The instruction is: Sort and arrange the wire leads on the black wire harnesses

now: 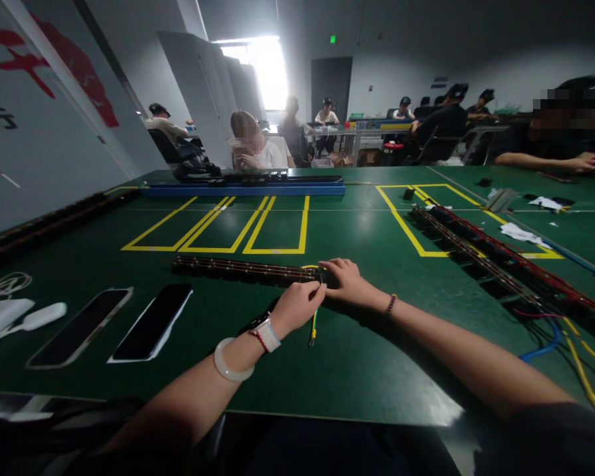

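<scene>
On the green table lies a long dark strip point(242, 268) with copper-coloured rods or wires running along its length. My right hand point(350, 285) curls its fingers and thumb around the strip's right end. Close against it, my left hand point(298, 307) pinches a short yellow-green wire point(315, 322) near that same end. The wire hangs down below my fingertips and ends in a small metal terminal on the tabletop. Where the wire meets the strip is hidden by my fingers.
Left of my hands lie two phones point(153, 322) and a white charger with cable point(10, 311). Further off is a blue rail point(242, 190). More wired strips point(476, 254) lie at right, near blue and yellow cables point(582, 370). People sit beyond the table.
</scene>
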`<state>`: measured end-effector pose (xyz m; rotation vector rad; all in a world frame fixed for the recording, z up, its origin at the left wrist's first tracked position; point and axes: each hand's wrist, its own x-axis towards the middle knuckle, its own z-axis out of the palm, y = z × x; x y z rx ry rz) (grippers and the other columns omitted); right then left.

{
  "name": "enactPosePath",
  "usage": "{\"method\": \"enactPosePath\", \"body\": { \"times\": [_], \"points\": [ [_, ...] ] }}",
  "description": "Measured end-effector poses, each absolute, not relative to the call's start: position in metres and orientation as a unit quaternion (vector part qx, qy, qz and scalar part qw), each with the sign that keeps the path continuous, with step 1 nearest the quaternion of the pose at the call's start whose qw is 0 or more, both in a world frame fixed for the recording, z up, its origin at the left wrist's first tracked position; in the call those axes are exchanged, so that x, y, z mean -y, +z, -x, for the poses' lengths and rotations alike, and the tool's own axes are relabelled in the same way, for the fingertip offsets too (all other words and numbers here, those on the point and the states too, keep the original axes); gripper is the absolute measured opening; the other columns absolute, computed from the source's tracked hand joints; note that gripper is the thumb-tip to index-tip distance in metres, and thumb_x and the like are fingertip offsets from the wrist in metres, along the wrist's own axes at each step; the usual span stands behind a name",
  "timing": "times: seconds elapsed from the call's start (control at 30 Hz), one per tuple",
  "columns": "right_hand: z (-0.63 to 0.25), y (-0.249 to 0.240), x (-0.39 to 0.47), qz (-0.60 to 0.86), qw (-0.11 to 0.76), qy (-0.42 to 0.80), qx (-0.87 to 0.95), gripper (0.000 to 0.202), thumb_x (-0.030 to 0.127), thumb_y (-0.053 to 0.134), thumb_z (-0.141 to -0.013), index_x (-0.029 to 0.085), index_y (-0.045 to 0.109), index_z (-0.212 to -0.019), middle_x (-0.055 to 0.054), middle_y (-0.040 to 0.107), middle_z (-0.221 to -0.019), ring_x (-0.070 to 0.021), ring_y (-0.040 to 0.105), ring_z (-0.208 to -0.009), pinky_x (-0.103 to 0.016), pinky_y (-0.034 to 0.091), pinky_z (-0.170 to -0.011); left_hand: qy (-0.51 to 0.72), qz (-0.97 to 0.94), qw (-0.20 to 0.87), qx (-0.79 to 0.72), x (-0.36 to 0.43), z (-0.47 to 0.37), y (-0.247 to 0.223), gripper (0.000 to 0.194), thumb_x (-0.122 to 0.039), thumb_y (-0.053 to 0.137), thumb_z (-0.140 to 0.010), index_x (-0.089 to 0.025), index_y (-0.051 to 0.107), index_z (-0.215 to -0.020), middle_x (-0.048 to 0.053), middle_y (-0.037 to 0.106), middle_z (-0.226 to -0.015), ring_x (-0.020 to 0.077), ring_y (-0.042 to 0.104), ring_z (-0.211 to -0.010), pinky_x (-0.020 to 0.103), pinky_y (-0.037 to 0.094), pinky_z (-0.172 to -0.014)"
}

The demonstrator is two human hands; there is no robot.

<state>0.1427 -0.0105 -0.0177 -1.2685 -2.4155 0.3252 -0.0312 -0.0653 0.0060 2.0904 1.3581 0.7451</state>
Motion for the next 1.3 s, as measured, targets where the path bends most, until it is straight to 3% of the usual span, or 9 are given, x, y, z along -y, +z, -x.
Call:
{"method": "enactPosePath", "body": {
  "times": [0.17, 0.27, 0.37, 0.53, 0.7, 0.83, 1.0, 1.13, 1.3],
  "points": [
    [-0.148, -0.009, 0.001, 0.476, 0.160, 0.174, 0.847, 0.050, 0.044, 0.064, -0.075, 0.017, 0.061, -0.117, -0.008, 0.062, -0.103, -0.0224, 0.052, -0.097, -0.035, 0.036, -0.088, 0.306, -0.637, 0.531, -0.467, 0.062, 0.029, 0.003, 0.037, -0.045, 0.040, -0.088, -0.016, 0.050, -0.069, -0.002, 0.050, -0.055, 0.0053, 0.040, -0.038, 0.019, 0.027, -0.041],
    [-0.152, -0.003, -0.005, 0.450, 0.152, 0.267, 0.839, 0.037, 0.036, 0.062, -0.078, 0.013, 0.066, -0.107, -0.007, 0.066, -0.094, -0.0164, 0.057, -0.083, -0.026, 0.041, -0.073, 0.314, -0.530, 0.677, -0.403, 0.060, 0.029, 0.003, 0.030, -0.043, 0.045, -0.086, -0.015, 0.052, -0.078, 0.000, 0.055, -0.064, 0.0038, 0.041, -0.040, 0.017, 0.023, -0.037],
    [-0.155, 0.001, -0.010, 0.436, 0.141, 0.338, 0.822, 0.035, 0.032, 0.062, -0.078, 0.012, 0.066, -0.106, -0.005, 0.068, -0.088, -0.0135, 0.059, -0.074, -0.022, 0.041, -0.063, 0.286, -0.461, 0.754, -0.370, 0.061, 0.030, 0.005, 0.025, -0.037, 0.049, -0.086, -0.014, 0.054, -0.090, 0.004, 0.059, -0.077, 0.0042, 0.047, -0.045, 0.016, 0.025, -0.037],
    [-0.160, 0.009, -0.011, 0.464, 0.081, 0.333, 0.817, 0.030, 0.038, 0.062, -0.078, 0.012, 0.071, -0.090, -0.003, 0.068, -0.075, -0.0124, 0.058, -0.063, -0.020, 0.038, -0.054, 0.270, -0.422, 0.775, -0.384, 0.062, 0.030, 0.005, 0.026, -0.029, 0.053, -0.086, -0.014, 0.049, -0.107, 0.012, 0.061, -0.101, 0.0102, 0.061, -0.062, 0.018, 0.041, -0.044],
    [-0.155, 0.016, 0.003, 0.493, 0.073, 0.283, 0.819, 0.029, 0.036, 0.055, -0.084, 0.012, 0.071, -0.079, -0.003, 0.066, -0.065, -0.0109, 0.055, -0.057, -0.020, 0.033, -0.049, 0.260, -0.425, 0.774, -0.391, 0.063, 0.029, 0.003, 0.024, -0.030, 0.051, -0.087, -0.013, 0.046, -0.105, 0.017, 0.057, -0.112, 0.0141, 0.066, -0.068, 0.018, 0.043, -0.042],
    [-0.143, 0.016, 0.022, 0.487, 0.096, 0.160, 0.853, 0.023, 0.027, 0.050, -0.089, 0.015, 0.069, -0.086, -0.005, 0.068, -0.080, -0.0119, 0.059, -0.067, -0.020, 0.035, -0.057, 0.278, -0.411, 0.781, -0.379, 0.064, 0.026, 0.004, 0.024, -0.035, 0.044, -0.092, -0.015, 0.044, -0.106, 0.013, 0.059, -0.103, 0.0123, 0.065, -0.063, 0.016, 0.037, -0.037],
    [-0.128, 0.013, 0.047, 0.457, 0.038, -0.027, 0.888, 0.020, 0.018, 0.045, -0.092, 0.012, 0.064, -0.091, -0.011, 0.064, -0.086, -0.0181, 0.060, -0.078, -0.026, 0.040, -0.067, 0.310, -0.383, 0.778, -0.390, 0.063, 0.024, -0.001, 0.026, -0.041, 0.038, -0.094, -0.017, 0.044, -0.101, 0.003, 0.059, -0.075, 0.0094, 0.060, -0.052, 0.014, 0.026, -0.034],
    [-0.122, 0.010, 0.062, 0.417, 0.011, -0.091, 0.904, 0.024, 0.020, 0.047, -0.090, 0.009, 0.059, -0.107, -0.015, 0.061, -0.096, -0.0225, 0.057, -0.087, -0.031, 0.042, -0.073, 0.321, -0.387, 0.774, -0.385, 0.062, 0.024, -0.006, 0.026, -0.042, 0.045, -0.091, -0.016, 0.048, -0.091, 0.000, 0.056, -0.067, 0.0074, 0.056, -0.051, 0.014, 0.024, -0.036],
    [-0.125, 0.026, 0.077, 0.402, 0.005, -0.092, 0.911, 0.030, 0.025, 0.046, -0.091, 0.007, 0.058, -0.112, -0.015, 0.059, -0.100, -0.0228, 0.055, -0.088, -0.033, 0.042, -0.076, 0.296, -0.406, 0.770, -0.393, 0.061, 0.025, -0.010, 0.028, -0.038, 0.047, -0.090, -0.014, 0.052, -0.078, -0.001, 0.054, -0.057, 0.0059, 0.048, -0.045, 0.016, 0.024, -0.039]
  ]
}}
